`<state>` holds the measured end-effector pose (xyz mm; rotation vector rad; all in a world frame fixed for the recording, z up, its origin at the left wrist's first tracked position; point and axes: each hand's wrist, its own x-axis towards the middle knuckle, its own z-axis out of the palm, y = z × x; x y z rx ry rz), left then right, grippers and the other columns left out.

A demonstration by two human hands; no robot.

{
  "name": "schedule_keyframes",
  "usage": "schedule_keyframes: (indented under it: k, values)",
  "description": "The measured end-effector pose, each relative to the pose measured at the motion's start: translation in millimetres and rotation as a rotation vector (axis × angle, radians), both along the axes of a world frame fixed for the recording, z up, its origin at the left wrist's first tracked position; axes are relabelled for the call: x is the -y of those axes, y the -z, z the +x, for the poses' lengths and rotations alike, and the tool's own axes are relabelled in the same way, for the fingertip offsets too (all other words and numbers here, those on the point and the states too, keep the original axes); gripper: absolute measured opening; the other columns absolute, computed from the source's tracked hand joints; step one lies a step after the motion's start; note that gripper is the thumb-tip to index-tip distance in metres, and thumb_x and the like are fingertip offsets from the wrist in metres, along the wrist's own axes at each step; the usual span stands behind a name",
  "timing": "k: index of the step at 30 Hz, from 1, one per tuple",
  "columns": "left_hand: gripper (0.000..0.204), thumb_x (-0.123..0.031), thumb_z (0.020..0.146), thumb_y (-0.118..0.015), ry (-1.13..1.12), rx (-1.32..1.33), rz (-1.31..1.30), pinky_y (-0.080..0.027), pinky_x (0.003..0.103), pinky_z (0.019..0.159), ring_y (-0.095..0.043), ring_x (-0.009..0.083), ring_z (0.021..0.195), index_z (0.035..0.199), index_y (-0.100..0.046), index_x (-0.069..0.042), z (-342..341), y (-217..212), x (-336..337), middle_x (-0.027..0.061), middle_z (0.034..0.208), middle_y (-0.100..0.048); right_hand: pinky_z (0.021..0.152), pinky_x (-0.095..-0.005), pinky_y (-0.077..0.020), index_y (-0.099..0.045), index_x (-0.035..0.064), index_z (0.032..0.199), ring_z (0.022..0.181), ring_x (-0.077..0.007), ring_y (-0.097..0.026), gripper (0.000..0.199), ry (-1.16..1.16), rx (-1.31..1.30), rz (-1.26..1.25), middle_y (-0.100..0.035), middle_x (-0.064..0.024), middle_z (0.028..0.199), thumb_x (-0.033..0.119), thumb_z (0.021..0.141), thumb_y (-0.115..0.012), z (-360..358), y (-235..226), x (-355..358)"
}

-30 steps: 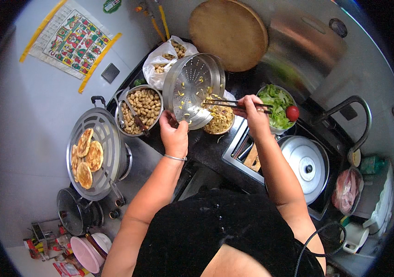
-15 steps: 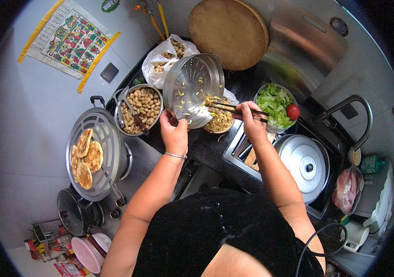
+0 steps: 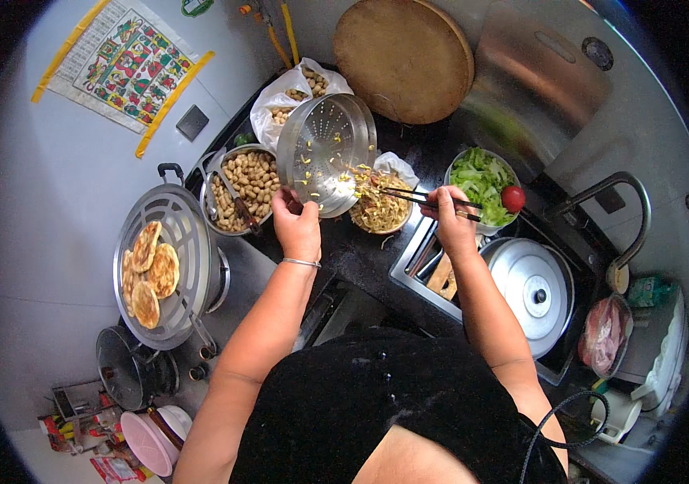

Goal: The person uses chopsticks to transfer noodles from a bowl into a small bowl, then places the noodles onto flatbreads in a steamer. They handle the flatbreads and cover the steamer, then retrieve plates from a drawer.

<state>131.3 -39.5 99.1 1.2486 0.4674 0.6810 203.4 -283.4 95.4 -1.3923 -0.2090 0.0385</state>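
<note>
My left hand (image 3: 297, 228) grips the rim of a perforated steel colander (image 3: 324, 153), tipped on its side over a bowl of pale bean sprouts (image 3: 380, 211). A few sprouts still cling inside the colander. My right hand (image 3: 451, 219) holds a pair of dark chopsticks (image 3: 417, 198) whose tips point left toward the colander's lower rim, just above the sprout bowl.
A steel bowl of peanuts (image 3: 247, 179) and a bag of peanuts (image 3: 288, 101) sit left of the colander. A steamer tray with flatbreads (image 3: 165, 270) is far left. A bowl of lettuce with a tomato (image 3: 483, 182), a lidded pot (image 3: 533, 289), a faucet (image 3: 610, 194) and a round wooden board (image 3: 403, 56) lie right and behind.
My right hand has drawn the chopsticks left, from over the lettuce bowl toward the colander and sprout bowl. The colander stays tipped in my left hand.
</note>
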Motion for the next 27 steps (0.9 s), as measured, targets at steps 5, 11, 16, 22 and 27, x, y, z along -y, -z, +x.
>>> schedule_keyframes:
  k: [5,11,16,22,27]
  values:
    - [0.046,0.005,0.074,-0.053,0.022,0.031,0.004,-0.04,0.026,0.087,-0.053,0.0151,0.097,0.118,-0.039,0.002,-2.8,-5.8,1.9,0.0072,0.106,-0.053,0.069,-0.0311,-0.0556,-0.054,-0.0008,0.09,0.076,-0.0189,-0.062,0.025,-0.047,0.03,0.122,-0.058,-0.0101,0.088,0.023,0.095,-0.045,-3.3,-20.1,-6.6]
    - [0.047,0.005,0.074,-0.052,0.062,0.007,-0.036,-0.042,0.028,0.086,-0.053,0.0163,0.096,0.119,-0.038,0.002,-8.3,-24.1,12.5,0.0075,0.106,-0.053,0.069,-0.0343,-0.0554,-0.053,0.0022,0.095,0.077,-0.0236,-0.064,0.029,-0.08,-0.092,0.225,-0.057,-0.0115,0.094,0.03,0.096,-0.042,13.0,-8.1,-17.3]
    - [0.039,-0.004,0.076,-0.057,-0.054,-0.075,0.292,-0.044,0.029,0.083,-0.054,0.0148,0.089,0.113,-0.046,0.001,2.7,-16.8,12.7,0.0066,0.097,-0.055,0.07,-0.0356,-0.0538,-0.053,0.006,0.095,0.077,-0.021,-0.061,0.025,-0.04,-0.103,0.159,-0.059,-0.0104,0.095,0.03,0.094,-0.047,14.2,17.0,-6.9]
    - [0.045,0.0,0.072,-0.058,-0.092,0.031,0.136,-0.044,0.027,0.081,-0.054,0.013,0.087,0.115,-0.044,0.002,8.0,-3.3,12.3,0.0047,0.096,-0.055,0.07,-0.0341,-0.0548,-0.053,0.003,0.09,0.078,-0.0214,-0.063,0.028,-0.059,-0.083,0.168,-0.062,-0.0112,0.091,0.029,0.095,-0.045,14.7,11.8,-4.7]
    - [0.039,-0.001,0.073,-0.059,-0.146,-0.003,0.148,-0.044,0.025,0.075,-0.051,0.0098,0.079,0.109,-0.047,0.0,12.5,-2.9,10.5,0.0025,0.09,-0.055,0.068,-0.0344,-0.0551,-0.053,0.0026,0.09,0.076,-0.0216,-0.063,0.028,-0.014,-0.096,0.15,-0.061,-0.0119,0.09,0.029,0.095,-0.046,14.3,14.0,5.2]
